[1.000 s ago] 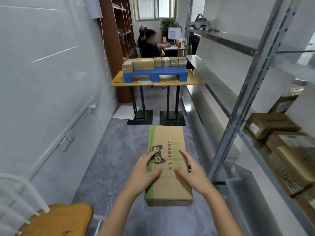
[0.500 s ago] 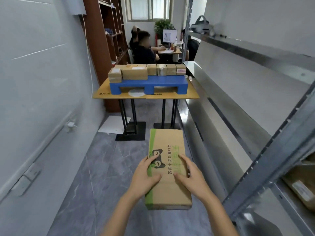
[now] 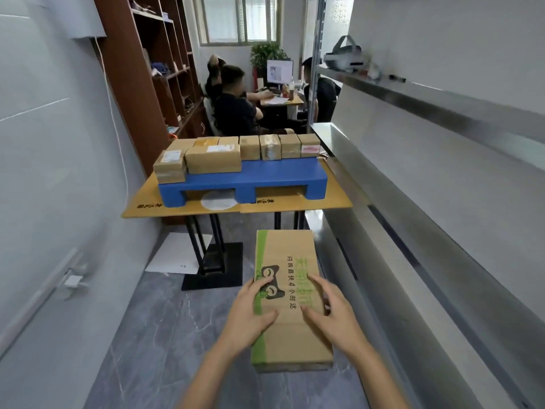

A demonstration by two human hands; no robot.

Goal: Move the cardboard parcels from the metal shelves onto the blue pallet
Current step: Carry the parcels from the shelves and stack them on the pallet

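I carry a long cardboard parcel (image 3: 287, 255) with a green stripe and a cat face print, held flat in front of me over the floor. My left hand (image 3: 252, 311) grips its left side and my right hand (image 3: 330, 314) grips its right side. Ahead, the blue pallet (image 3: 256, 180) lies on a yellow table (image 3: 236, 209). Several brown parcels (image 3: 212, 157) stand in a row along the pallet's back and left part. The metal shelves (image 3: 413, 184) run along my right.
A white wall lines my left, with a brown bookcase (image 3: 153, 84) behind the table. People sit at a desk (image 3: 283, 100) beyond the pallet. A white sheet (image 3: 180, 256) lies on the floor by the table's black feet (image 3: 215, 270). A headset (image 3: 345, 59) rests on the upper shelf.
I have walked toward the table, so the pallet is nearer and larger. The parcels on the right shelf have left the view. Both hands keep the same hold on the parcel.
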